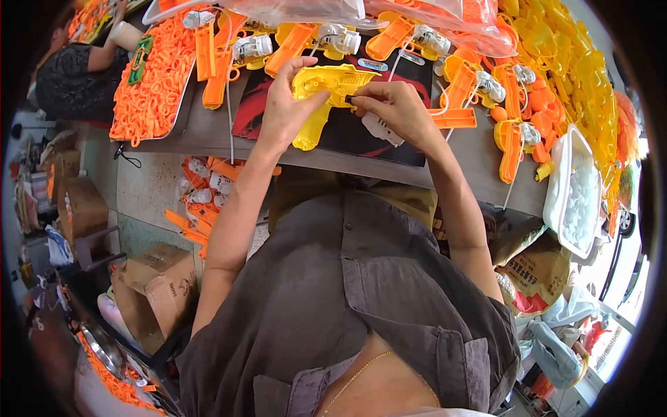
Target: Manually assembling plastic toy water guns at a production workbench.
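At upper centre, the left hand (pixel 283 104) gripped one bright-yellow, ribbed, pistol-shaped plastic shell (pixel 310 131), handle downward; the right hand (pixel 401 112) pinched one small black piece (pixel 349 99) at its edge. One white rectangular plastic bin (pixel 555 194) stood at right.

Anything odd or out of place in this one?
Mildly: a green piece lies on the orange rings at upper left, the only green there. Orange assemblies are jumbled below the table; whether spilled, I can't tell. The held yellow shell seems undamaged.

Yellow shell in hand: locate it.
The yellow shell is above centre in the head view, in the left hand over the dark mat, right hand at its right end.
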Motion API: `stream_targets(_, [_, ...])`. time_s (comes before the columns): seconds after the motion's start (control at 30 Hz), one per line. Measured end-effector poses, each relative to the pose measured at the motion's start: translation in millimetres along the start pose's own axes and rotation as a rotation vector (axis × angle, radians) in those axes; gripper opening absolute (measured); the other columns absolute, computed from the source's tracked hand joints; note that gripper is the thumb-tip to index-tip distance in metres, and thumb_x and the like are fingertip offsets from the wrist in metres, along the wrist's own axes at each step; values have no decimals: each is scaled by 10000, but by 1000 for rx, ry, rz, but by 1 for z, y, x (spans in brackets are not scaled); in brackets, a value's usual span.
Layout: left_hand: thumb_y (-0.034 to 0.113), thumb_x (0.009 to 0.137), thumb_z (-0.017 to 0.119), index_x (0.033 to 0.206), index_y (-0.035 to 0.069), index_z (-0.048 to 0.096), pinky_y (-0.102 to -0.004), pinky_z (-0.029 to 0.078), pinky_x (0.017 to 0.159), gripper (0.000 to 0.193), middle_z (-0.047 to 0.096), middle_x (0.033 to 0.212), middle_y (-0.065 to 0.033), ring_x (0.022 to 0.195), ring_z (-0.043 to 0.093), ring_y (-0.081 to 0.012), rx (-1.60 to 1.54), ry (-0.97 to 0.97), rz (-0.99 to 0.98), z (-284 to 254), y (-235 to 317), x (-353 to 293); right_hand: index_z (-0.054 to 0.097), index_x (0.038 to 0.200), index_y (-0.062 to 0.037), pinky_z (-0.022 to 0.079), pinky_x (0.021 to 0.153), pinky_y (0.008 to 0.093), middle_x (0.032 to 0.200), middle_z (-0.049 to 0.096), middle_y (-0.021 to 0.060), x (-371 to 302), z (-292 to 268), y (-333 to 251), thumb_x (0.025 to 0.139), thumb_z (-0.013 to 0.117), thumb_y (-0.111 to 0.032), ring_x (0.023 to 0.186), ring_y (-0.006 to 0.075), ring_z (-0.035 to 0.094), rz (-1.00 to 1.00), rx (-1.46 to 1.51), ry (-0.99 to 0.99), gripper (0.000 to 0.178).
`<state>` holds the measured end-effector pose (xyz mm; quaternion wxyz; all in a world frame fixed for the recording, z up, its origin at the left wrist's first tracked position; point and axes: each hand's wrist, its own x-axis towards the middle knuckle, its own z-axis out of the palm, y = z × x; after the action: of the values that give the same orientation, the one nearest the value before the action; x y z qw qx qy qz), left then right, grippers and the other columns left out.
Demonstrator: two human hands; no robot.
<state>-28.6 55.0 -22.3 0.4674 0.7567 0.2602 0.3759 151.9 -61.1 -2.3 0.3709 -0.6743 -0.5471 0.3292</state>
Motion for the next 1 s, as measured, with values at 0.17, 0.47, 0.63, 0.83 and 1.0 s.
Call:
stream_targets(0.17, [-48, 865, 618, 1153, 17, 570, -337, 514, 863, 299, 696, 1032, -153, 970, 691, -255, 3, -18, -140, 3, 6, -2, 740, 940, 6, 528, 714, 281, 933, 701, 69, -4, 2, 6, 896, 695, -171, 788, 161, 672, -180, -126, 128, 188])
stream_targets(0.47, [-77, 874, 575, 1135, 9, 528, -459, 514, 788, 279, 664, 962, -223, 908, 656, -429, 223, -17, 112, 12, 26, 2, 734, 895, 14, 516, 797, 309, 951, 690, 84, -12, 4, -5, 849, 716, -157, 907, 184, 664, -51, -55, 148, 178])
stream_targets(0.63, [-94, 847, 582, 1109, -6, 520, -471, 508, 781, 283, 652, 952, -223, 906, 646, -429, 330, 9, 220, 23, 37, -2, 701, 845, 42, 522, 744, 303, 897, 700, 85, -17, 11, -5, 834, 728, -147, 829, 167, 671, -105, -169, 271, 191])
stream_targets(0.83, [-102, 839, 566, 1118, 8, 519, -440, 528, 786, 304, 652, 965, -209, 888, 657, -415, 172, -124, -8, 16, 29, -3, 705, 824, 13, 492, 599, 297, 702, 672, 42, -9, -10, 5, 826, 766, -178, 632, 119, 613, 30, 82, 64, 201])
stream_targets(1.0, [-19, 855, 651, 1199, 40, 523, -431, 510, 836, 372, 626, 1059, -157, 1006, 641, -317, 68, -60, -171, 8, 0, -10, 723, 852, -10, 442, 554, 333, 633, 631, 80, 3, 4, -7, 796, 802, -297, 578, 129, 600, 60, -227, 28, 302])
